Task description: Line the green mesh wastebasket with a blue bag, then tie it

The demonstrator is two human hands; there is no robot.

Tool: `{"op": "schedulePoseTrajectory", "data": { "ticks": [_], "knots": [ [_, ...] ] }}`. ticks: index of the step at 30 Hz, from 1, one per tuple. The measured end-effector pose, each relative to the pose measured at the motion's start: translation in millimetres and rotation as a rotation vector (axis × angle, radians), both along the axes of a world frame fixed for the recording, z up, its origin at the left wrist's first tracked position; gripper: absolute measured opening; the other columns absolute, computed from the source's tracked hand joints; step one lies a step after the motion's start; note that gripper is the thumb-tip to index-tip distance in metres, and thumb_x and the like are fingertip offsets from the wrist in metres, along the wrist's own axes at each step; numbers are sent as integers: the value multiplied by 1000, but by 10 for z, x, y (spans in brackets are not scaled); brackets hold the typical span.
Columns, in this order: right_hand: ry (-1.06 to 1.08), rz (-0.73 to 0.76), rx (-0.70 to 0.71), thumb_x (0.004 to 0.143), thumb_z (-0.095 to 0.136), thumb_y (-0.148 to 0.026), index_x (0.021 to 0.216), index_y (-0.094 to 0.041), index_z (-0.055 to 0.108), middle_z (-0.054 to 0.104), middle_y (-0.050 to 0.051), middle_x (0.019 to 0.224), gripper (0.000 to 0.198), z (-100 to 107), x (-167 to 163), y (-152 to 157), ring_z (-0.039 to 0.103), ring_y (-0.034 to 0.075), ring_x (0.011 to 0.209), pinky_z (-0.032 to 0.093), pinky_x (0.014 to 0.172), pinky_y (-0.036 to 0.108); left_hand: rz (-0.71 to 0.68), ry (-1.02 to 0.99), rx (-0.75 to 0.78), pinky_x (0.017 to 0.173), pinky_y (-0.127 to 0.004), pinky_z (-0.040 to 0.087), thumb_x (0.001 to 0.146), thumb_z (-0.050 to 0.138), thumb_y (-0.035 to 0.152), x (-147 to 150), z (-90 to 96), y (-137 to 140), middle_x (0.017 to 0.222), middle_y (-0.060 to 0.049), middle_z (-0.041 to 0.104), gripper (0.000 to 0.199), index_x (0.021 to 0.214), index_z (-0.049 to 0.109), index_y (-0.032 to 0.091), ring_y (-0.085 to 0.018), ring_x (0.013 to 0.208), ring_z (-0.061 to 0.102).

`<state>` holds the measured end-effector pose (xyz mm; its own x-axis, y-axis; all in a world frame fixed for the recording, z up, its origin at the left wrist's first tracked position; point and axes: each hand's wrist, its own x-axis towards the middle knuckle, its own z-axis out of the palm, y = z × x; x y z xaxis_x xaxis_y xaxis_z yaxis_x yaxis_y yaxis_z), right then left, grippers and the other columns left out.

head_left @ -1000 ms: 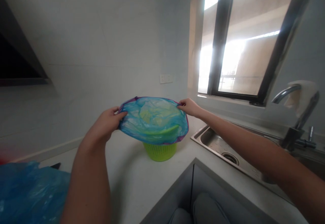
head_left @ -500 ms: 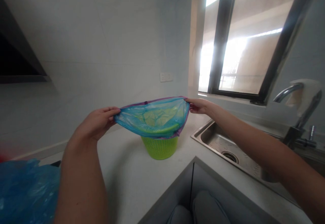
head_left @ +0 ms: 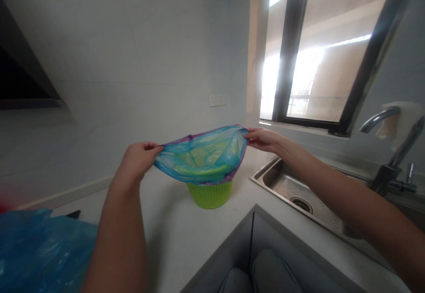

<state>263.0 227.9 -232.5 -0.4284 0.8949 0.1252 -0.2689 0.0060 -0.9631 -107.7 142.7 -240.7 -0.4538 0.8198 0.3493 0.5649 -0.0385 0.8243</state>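
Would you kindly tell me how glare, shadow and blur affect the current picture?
In the head view, glare whitens parts of the window; in the same view, the counter is softly shadowed left of the basket, the held bag shows pale highlights, and a red patch at the left edge is too blurred to identify.

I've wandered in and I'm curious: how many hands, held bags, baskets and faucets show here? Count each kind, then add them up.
Hands: 2 (left hand, right hand)
Held bags: 1 (purple-edged blue bag)
Baskets: 1 (green basket)
Faucets: 1 (metal faucet)
Total: 5
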Motion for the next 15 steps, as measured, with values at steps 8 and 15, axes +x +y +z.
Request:
{"op": "schedulePoseTrajectory", "data": {
  "ticks": [8,15],
  "knots": [
    [-402,-543,426,71,77,-13,62,-15,60,53,-4,47,19,-129,-91,7,46,7,44,35,43,21,138,77,186,56,-26,35,65,72,32,-8,-38,69,65,1,59,20,76,66,16,-14,60,50],
    [-264,-284,224,68,81,-24,78,-18,64,60,-3,63,21,-136,-36,-11,53,9,56,45,49,20,99,25,193,52,-28,32,60,77,43,43,-71,93,58,1,58,27,65,65,19,-15,55,48]
  ]
}}
